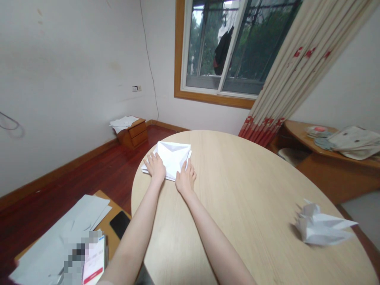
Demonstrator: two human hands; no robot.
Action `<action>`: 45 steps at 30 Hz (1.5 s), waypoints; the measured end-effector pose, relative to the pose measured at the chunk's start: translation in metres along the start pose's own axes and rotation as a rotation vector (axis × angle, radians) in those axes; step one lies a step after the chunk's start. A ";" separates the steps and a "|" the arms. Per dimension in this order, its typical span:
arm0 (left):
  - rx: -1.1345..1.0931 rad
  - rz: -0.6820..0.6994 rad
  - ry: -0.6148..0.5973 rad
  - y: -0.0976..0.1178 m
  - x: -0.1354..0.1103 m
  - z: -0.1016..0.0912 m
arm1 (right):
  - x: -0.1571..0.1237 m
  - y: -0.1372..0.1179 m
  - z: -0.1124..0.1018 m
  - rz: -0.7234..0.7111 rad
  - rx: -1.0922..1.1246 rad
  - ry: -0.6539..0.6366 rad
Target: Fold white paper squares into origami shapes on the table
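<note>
A stack of folded white paper (173,158) lies at the far left of the round wooden table (237,178), with angled creases on its top sheet. My left hand (156,166) rests on the left side of the stack, fingers spread over the paper. At the stack's right front corner, my right hand (186,177) touches the edge with its fingers apart. A folded white paper shape (322,225) with pointed ends sits at the table's right side, away from both hands.
Left of the table, a low wooden surface (99,196) carries white sheets (68,225), a black phone (119,224) and a lit phone (94,259). A small drawer cabinet (137,133) stands by the wall. At right is a wooden desk (314,174) with cloth on it.
</note>
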State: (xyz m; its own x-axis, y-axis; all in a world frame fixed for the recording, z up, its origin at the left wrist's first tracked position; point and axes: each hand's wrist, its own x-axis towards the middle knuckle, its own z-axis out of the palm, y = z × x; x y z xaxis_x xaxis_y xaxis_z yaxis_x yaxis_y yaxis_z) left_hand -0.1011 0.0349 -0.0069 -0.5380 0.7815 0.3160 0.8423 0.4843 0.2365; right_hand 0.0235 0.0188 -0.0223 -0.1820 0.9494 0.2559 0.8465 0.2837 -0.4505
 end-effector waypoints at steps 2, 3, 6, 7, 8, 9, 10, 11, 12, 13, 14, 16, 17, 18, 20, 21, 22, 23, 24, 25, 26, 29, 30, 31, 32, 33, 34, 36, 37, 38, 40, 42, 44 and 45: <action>0.007 0.016 0.007 0.000 0.000 -0.001 | -0.001 -0.001 0.000 -0.001 -0.025 0.010; 0.009 0.025 0.012 0.000 0.001 -0.001 | -0.001 -0.001 -0.001 -0.005 -0.041 0.018; 0.011 0.051 0.034 0.001 0.001 -0.004 | -0.003 -0.003 -0.003 -0.038 -0.097 0.039; 0.010 0.057 0.041 0.001 0.001 -0.006 | -0.003 -0.003 -0.004 -0.051 -0.111 0.041; 0.009 0.063 0.046 0.002 0.001 -0.007 | -0.003 -0.004 -0.005 -0.063 -0.123 0.039; 0.007 0.067 0.050 0.002 0.001 -0.008 | -0.003 -0.004 -0.006 -0.071 -0.134 0.034; 0.005 0.070 0.053 0.002 0.001 -0.010 | -0.002 -0.005 -0.007 -0.076 -0.144 0.028; 0.003 0.073 0.056 0.001 0.002 -0.011 | -0.002 -0.005 -0.008 -0.079 -0.153 0.023; 0.001 0.076 0.058 0.001 0.002 -0.012 | -0.002 -0.005 -0.008 -0.081 -0.162 0.019; -0.002 0.078 0.060 0.001 0.002 -0.013 | -0.001 -0.005 -0.008 -0.083 -0.170 0.017; -0.006 0.081 0.060 0.001 0.003 -0.014 | -0.001 -0.005 -0.008 -0.086 -0.177 0.018; -0.016 0.083 0.054 0.000 0.005 -0.014 | 0.000 -0.005 -0.008 -0.098 -0.192 0.023; -0.022 0.085 0.049 0.000 0.006 -0.015 | 0.000 -0.005 -0.008 -0.105 -0.201 0.027; -0.028 0.087 0.043 -0.001 0.007 -0.015 | 0.001 -0.006 -0.008 -0.115 -0.213 0.029; -0.041 0.094 0.026 -0.002 0.009 -0.014 | 0.002 -0.007 -0.009 -0.135 -0.240 0.028; -0.047 0.100 0.017 -0.003 0.010 -0.014 | 0.003 -0.007 -0.009 -0.143 -0.254 0.025; -0.053 0.107 0.007 -0.004 0.012 -0.013 | 0.004 -0.008 -0.010 -0.149 -0.266 0.017; -0.057 0.114 -0.002 -0.005 0.013 -0.013 | 0.005 -0.008 -0.011 -0.153 -0.275 0.008; -0.060 0.119 -0.011 -0.006 0.015 -0.013 | 0.007 -0.009 -0.012 -0.159 -0.277 -0.003; -0.061 0.123 -0.018 -0.007 0.016 -0.013 | 0.008 -0.009 -0.014 -0.166 -0.269 -0.011; -0.062 0.126 -0.023 -0.008 0.018 -0.013 | 0.009 -0.009 -0.015 -0.175 -0.252 -0.016; -0.074 0.122 -0.029 -0.011 0.021 -0.016 | 0.013 -0.008 -0.019 -0.201 -0.185 -0.016; -0.082 0.118 -0.029 -0.012 0.021 -0.017 | 0.014 -0.007 -0.020 -0.204 -0.168 -0.016; -0.092 0.113 -0.028 -0.012 0.021 -0.019 | 0.014 -0.007 -0.021 -0.203 -0.155 -0.018; -0.104 0.106 -0.025 -0.012 0.021 -0.021 | 0.015 -0.007 -0.022 -0.198 -0.146 -0.021; -0.117 0.097 -0.022 -0.013 0.021 -0.022 | 0.015 -0.006 -0.022 -0.192 -0.134 -0.024; -0.130 0.089 -0.019 -0.013 0.021 -0.024 | 0.016 -0.006 -0.022 -0.185 -0.122 -0.028; -0.158 0.073 -0.012 -0.012 0.020 -0.028 | 0.016 -0.005 -0.022 -0.179 -0.099 -0.038; -0.171 0.066 -0.009 -0.012 0.020 -0.030 | 0.016 -0.005 -0.022 -0.179 -0.088 -0.044; -0.183 0.059 -0.005 -0.012 0.019 -0.032 | 0.016 -0.004 -0.022 -0.179 -0.078 -0.049; -0.203 0.046 0.003 -0.012 0.019 -0.035 | 0.017 -0.003 -0.021 -0.169 -0.060 -0.059; -0.219 0.037 0.011 -0.013 0.019 -0.038 | 0.017 -0.003 -0.020 -0.147 -0.044 -0.064; -0.233 0.032 0.017 -0.013 0.020 -0.041 | 0.018 -0.002 -0.019 -0.127 -0.027 -0.067; -0.239 0.031 0.019 -0.013 0.020 -0.042 | 0.018 -0.002 -0.019 -0.120 -0.018 -0.068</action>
State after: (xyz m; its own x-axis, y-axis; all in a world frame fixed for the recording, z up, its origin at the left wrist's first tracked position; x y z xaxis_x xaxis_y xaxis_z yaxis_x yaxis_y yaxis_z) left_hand -0.1239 0.0273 0.0352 -0.5148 0.7855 0.3433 0.8281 0.3520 0.4363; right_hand 0.0284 0.0328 -0.0003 -0.3154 0.9160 0.2480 0.8254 0.3937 -0.4046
